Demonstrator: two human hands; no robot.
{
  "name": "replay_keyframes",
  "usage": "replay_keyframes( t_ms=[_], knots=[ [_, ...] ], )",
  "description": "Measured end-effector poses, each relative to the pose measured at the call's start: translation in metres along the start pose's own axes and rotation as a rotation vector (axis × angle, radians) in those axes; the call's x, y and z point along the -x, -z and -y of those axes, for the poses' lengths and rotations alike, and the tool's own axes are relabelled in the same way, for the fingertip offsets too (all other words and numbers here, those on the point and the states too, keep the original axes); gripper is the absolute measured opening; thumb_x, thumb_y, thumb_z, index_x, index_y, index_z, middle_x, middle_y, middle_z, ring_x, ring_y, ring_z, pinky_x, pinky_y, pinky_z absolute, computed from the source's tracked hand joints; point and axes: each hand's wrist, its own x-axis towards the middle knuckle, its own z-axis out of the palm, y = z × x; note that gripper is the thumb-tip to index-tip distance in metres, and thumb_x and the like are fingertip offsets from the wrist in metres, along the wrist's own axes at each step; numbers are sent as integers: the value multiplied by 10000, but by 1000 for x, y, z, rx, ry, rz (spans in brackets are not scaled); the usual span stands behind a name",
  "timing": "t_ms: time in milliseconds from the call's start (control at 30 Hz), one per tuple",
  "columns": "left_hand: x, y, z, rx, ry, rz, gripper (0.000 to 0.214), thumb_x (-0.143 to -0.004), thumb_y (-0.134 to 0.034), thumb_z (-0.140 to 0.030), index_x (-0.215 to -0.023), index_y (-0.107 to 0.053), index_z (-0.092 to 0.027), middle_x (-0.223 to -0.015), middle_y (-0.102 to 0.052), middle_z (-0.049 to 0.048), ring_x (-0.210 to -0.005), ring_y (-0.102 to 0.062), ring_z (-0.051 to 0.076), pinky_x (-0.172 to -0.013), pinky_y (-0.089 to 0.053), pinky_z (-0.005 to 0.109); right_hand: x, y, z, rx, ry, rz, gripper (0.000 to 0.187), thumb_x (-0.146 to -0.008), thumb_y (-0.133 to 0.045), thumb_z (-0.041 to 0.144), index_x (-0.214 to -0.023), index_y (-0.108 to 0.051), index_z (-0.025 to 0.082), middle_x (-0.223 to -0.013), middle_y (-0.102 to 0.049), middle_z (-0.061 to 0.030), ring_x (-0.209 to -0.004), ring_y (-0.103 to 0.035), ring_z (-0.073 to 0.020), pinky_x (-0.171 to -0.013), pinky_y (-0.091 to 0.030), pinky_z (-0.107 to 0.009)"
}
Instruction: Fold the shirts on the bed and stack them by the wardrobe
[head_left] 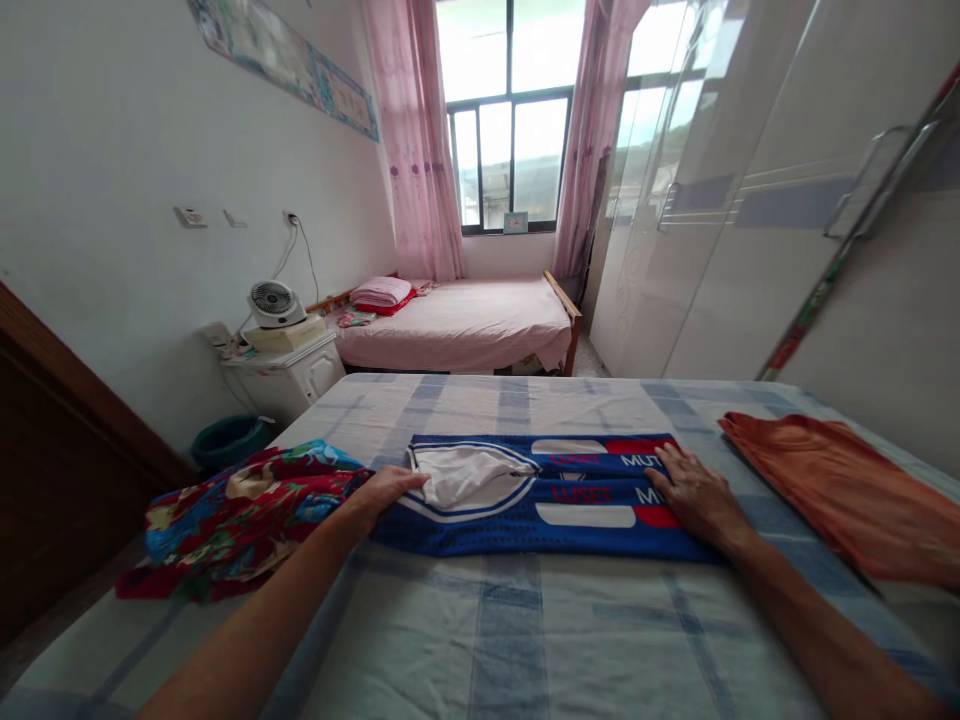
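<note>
A blue towel (555, 500) with white and red print lies folded in a long strip across the checked bed sheet (510, 620). A white flap shows at its left end. My left hand (386, 490) rests flat on that left end, fingers stretched toward the white flap. At the right end, my right hand (697, 490) lies flat on the towel with fingers spread. Both hands press on the towel and grip nothing.
A red and blue floral cloth (240, 515) is heaped at the bed's left edge. An orange cloth (817, 490) lies at the right. Beyond are a pink bed (465, 325), a white nightstand with a fan (274, 305), a green bin (225, 440) and wardrobe doors (750, 200).
</note>
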Motion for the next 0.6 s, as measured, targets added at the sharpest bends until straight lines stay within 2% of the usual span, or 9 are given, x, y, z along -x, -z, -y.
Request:
replay_keyframes(
  t_ms=[100, 233, 333, 400, 500, 600],
  knots=[
    [4, -3, 1, -2, -67, -4, 334, -551, -784, -383, -741, -668, -133, -574, -688, 26, -537, -644, 176, -531, -515, 260, -1, 17, 22, -31, 50, -63, 564, -910, -260, 434, -1340, -440, 118, -1438, -376, -122, -1349, -267, -287, -1062, -230, -504],
    [8, -3, 3, -12, -138, 29, 341, -598, -767, -359, -844, -671, -141, -647, -712, 23, -594, -664, 177, -571, -526, 253, 0, 43, 81, -169, 265, -70, 580, -918, -267, 482, -1381, -396, 155, -1476, -307, -98, -1381, -189, -255, -1098, -179, -459],
    [8, -4, 1, -19, -154, 30, 310, -633, -751, -305, -882, -665, -142, -644, -707, 18, -584, -661, 168, -547, -517, 229, 4, 49, 126, -275, 398, 14, 576, -907, -303, 512, -1394, -379, 215, -1496, -266, -67, -1388, -163, -251, -1104, -158, -465],
    [9, -6, -4, -1, -148, 14, 290, -655, -731, -253, -912, -659, -139, -625, -697, 14, -566, -656, 164, -537, -516, 224, 7, 45, 144, -346, 429, 104, 560, -900, -331, 515, -1391, -382, 252, -1487, -290, -52, -1383, -181, -258, -1099, -152, -487],
    [15, -16, -19, 75, -183, -1, 315, -679, -685, -175, -988, -635, -141, -618, -685, 5, -526, -642, 154, -518, -517, 224, 7, 41, 147, -482, 395, 201, 536, -893, -339, 527, -1352, -442, 270, -1474, -323, -42, -1377, -203, -259, -1099, -148, -500],
    [23, -38, -42, 166, -251, -31, 356, -677, -650, -129, -1032, -624, -146, -633, -677, -3, -484, -616, 128, -471, -491, 197, 1, 42, 122, -726, 284, 197, 573, -893, -308, 546, -1330, -474, 214, -1458, -353, -73, -1368, -238, -238, -1112, -172, -454]
  ],
)
